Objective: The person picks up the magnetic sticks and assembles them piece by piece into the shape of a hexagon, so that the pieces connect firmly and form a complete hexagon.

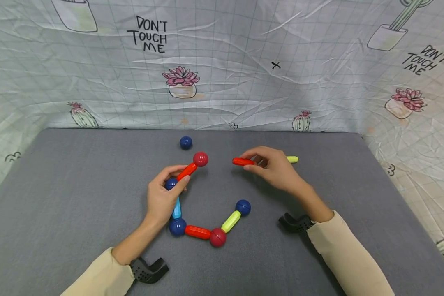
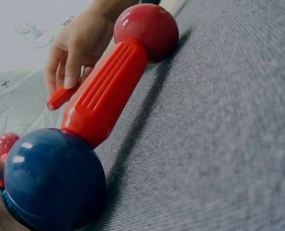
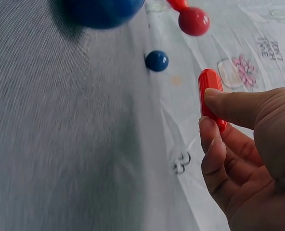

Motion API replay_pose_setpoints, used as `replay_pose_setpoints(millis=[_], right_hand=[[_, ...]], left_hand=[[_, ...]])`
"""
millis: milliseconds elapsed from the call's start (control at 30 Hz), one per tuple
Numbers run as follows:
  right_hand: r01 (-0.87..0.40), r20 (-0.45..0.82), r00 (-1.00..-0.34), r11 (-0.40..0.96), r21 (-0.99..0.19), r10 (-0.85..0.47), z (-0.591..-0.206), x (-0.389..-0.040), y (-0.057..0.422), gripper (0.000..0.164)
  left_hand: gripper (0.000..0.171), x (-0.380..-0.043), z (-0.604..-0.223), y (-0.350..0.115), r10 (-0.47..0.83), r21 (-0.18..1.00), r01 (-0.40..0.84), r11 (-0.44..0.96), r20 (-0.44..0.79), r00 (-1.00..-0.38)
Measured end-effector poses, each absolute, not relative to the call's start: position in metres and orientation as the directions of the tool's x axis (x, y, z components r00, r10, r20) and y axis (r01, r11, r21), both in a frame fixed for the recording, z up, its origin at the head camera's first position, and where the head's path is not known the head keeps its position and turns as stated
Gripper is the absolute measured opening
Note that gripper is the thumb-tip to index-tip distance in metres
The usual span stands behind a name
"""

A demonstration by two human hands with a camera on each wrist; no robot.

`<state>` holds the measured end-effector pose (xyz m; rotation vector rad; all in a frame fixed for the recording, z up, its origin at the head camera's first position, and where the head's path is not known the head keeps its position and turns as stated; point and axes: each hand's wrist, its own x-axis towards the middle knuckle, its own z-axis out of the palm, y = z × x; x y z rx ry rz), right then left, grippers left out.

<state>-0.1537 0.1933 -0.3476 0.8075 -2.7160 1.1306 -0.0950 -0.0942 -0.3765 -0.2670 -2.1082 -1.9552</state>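
My left hand (image 1: 165,195) grips a red rod (image 1: 186,171) of a ball-and-rod magnetic chain, its fingers around the blue ball (image 1: 170,183) at that rod's lower end. A red ball (image 1: 200,159) tips the rod. From the gripped part, a light-blue rod (image 1: 176,209), a blue ball (image 2: 55,178), a red rod (image 2: 106,91), a red ball (image 2: 146,32), a yellow-green rod (image 1: 231,221) and a blue ball (image 1: 243,207) follow in an open curve. Thumb and fingers of my right hand (image 1: 275,167) pinch a separate red rod (image 3: 211,98), apart from the chain.
A loose blue ball (image 1: 186,142) lies near the table's far edge. Behind my right hand, a yellow-green rod (image 1: 292,159) is partly hidden. Printed cloth (image 1: 229,82) hangs behind the grey table (image 1: 96,197). Each wrist wears a black mount (image 1: 149,270).
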Motion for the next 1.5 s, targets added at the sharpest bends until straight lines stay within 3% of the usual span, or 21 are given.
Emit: replay_pose_setpoints(millis=[733,1033,1267,1500], right_hand=[[-0.545,0.283,-0.819,0.52,-0.658,-0.5,-0.344,-0.161,0.143,0.025],[-0.52,0.252,-0.829,0.522,-0.676,-0.499,-0.342,-0.166,0.131,0.026],[-0.561,0.254,-0.792,0.498,-0.662,-0.555,-0.339,-0.171,0.115,0.025],[-0.594,0.247,-0.75,0.462,-0.659,-0.613,-0.335,-0.173,0.1,0.025]], left_hand=[[0.025,-0.099,-0.378,-0.094,-0.039,0.947,0.315,0.064,0.318,-0.947],[0.029,-0.122,-0.4,-0.119,0.146,0.956,0.287,-0.058,0.293,-0.945],[0.03,-0.128,-0.399,-0.136,0.257,0.972,0.186,-0.143,0.218,-0.942],[0.03,-0.131,-0.399,-0.137,0.304,0.968,0.195,-0.16,0.236,-0.923]])
